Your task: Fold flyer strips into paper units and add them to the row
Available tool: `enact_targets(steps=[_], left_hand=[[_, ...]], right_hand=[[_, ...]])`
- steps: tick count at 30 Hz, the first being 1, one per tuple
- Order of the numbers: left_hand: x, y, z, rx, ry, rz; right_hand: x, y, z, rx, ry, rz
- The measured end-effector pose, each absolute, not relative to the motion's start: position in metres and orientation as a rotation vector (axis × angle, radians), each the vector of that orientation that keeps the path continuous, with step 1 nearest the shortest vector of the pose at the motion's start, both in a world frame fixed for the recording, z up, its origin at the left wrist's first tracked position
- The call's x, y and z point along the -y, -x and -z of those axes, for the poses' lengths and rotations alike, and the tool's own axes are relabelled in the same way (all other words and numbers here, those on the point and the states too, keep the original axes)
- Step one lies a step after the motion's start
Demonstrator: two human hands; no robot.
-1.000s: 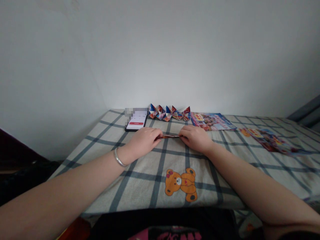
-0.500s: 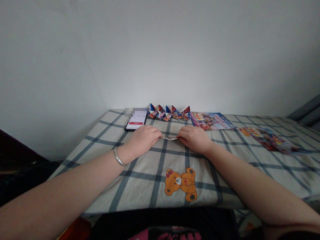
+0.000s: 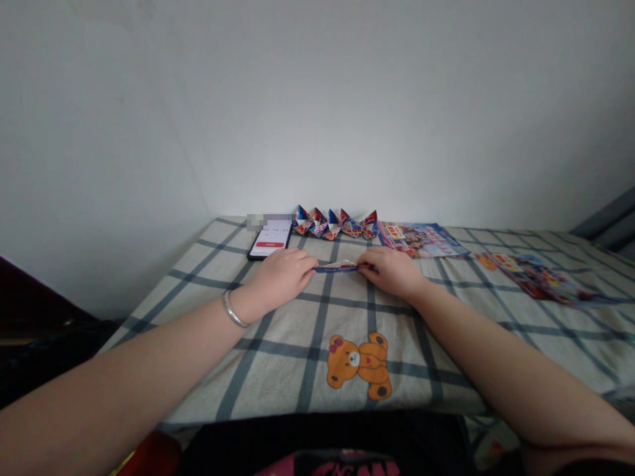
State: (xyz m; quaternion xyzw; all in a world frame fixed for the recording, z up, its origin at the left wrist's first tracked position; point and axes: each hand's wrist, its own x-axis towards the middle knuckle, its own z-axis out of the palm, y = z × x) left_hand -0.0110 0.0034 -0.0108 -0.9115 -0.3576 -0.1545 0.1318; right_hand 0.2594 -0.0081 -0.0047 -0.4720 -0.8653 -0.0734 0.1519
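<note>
Between my two hands a narrow strip of folded printed paper (image 3: 338,268) is stretched level, just over the checked cloth. My left hand (image 3: 288,272), with a silver bangle at the wrist, pinches its left end. The right end is pinched by my right hand (image 3: 391,272). A blue printed edge of the paper faces me, with a paler part behind it. Fingers cover both ends of the strip. Beyond the hands, several folded paper pieces (image 3: 335,225) in blue, red and white stand in a row by the wall.
A phone (image 3: 270,239) with a lit screen lies behind my left hand. Right of the folded pieces lies a printed leaflet (image 3: 421,240), and another leaflet (image 3: 543,277) is farther right. The checked tablecloth (image 3: 278,377) carries a bear print and ends at the near edge.
The paper has turned so its blue printed edge shows, where a pale side showed before. My hands have moved slightly apart, both still gripping it.
</note>
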Motion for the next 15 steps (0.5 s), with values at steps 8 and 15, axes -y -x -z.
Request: enact_targets(steps=[8,15], left_hand=[[0.005,0.005,0.007,1.048,2.61,0.496],[0.0,0.007,0.016,1.107,2.609,0.534]], right_hand=[[0.011,-0.249,0.011,2.38,1.275,-0.243],[0.012,-0.244,0.016,2.292,1.249,-0.489]])
